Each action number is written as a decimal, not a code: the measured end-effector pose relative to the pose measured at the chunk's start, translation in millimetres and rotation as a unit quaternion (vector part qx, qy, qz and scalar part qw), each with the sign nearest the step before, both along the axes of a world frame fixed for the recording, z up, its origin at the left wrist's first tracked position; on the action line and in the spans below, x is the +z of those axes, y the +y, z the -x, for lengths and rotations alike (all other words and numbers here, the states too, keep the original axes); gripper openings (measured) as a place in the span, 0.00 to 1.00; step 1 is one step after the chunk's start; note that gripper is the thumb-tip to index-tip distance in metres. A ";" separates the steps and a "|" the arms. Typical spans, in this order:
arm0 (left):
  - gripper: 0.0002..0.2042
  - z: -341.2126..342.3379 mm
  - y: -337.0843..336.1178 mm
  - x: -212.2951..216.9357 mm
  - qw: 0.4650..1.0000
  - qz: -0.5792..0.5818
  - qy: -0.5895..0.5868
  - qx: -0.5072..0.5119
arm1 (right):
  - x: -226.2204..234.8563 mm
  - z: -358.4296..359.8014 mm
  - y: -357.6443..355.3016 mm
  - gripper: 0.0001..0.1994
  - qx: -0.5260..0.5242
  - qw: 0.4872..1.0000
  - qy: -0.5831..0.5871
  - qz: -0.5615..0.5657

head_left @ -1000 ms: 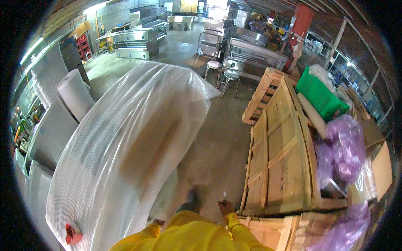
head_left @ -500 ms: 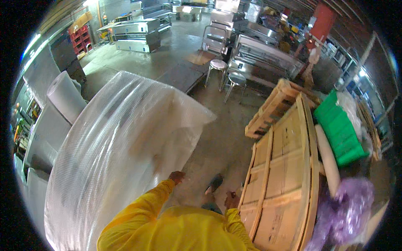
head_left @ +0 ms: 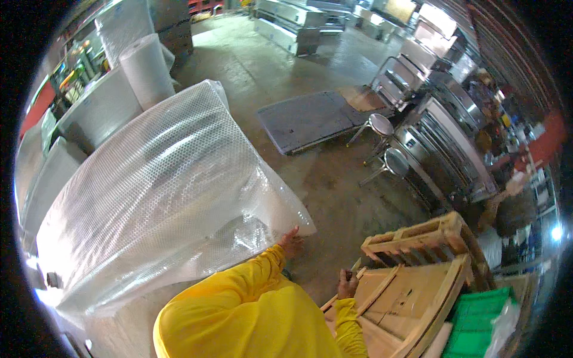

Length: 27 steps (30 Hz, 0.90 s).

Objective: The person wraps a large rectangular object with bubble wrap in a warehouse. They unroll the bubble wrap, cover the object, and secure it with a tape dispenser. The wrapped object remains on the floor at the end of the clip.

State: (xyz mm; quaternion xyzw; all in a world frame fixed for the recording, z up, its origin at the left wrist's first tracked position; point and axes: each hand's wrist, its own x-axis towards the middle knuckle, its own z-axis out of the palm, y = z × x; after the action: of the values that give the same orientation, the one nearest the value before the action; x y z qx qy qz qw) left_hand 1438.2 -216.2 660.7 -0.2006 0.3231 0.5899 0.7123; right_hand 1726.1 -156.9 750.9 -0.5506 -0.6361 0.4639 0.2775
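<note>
A large boxy item lies under a sheet of clear bubble wrap (head_left: 173,167) on the left. The sheet drapes over its top and down the side nearest me. My left hand (head_left: 291,241) touches the wrap's lower right corner, its fingers appearing extended along the edge. On the other side of my body, my right hand (head_left: 347,285) is closed around a small knife, of which a pale pointed blade (head_left: 356,264) sticks up past the fingers. Its handle is hidden in the fist. This hand is beside the wooden crate (head_left: 412,295).
A wooden pallet (head_left: 418,241) stands behind the crate, with a green plastic bin (head_left: 483,319) to the right. Ahead are a flat platform cart (head_left: 304,119), two round metal stools (head_left: 380,124) and steel units (head_left: 444,149). A white roll (head_left: 146,68) stands at the far left.
The view has turned left and shifted. The wrap's raised, billowing right end has come down lower over the item, and my left hand is now at its corner. My right hand has lifted, showing the blade.
</note>
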 end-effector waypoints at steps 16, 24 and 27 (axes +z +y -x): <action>0.23 -8.4 132.3 13.4 0.972 0.066 0.192 0.122 | -24.0 166.5 186.2 0.17 0.177 0.973 0.048 0.142; 0.27 -27.0 131.2 -5.1 0.971 -0.071 0.208 0.090 | -23.3 234.4 210.7 0.18 0.312 0.920 0.042 0.232; 0.27 -29.9 125.4 17.3 0.916 0.149 0.344 -0.142 | -18.4 237.2 209.7 0.13 0.240 0.926 0.122 0.266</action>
State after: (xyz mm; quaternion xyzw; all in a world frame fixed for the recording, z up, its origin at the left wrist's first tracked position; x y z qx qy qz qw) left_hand 1468.1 -90.9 678.0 -0.0411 0.6575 0.4604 0.5950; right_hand 1488.8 52.8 732.5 -0.3744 -0.5636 0.7323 0.0771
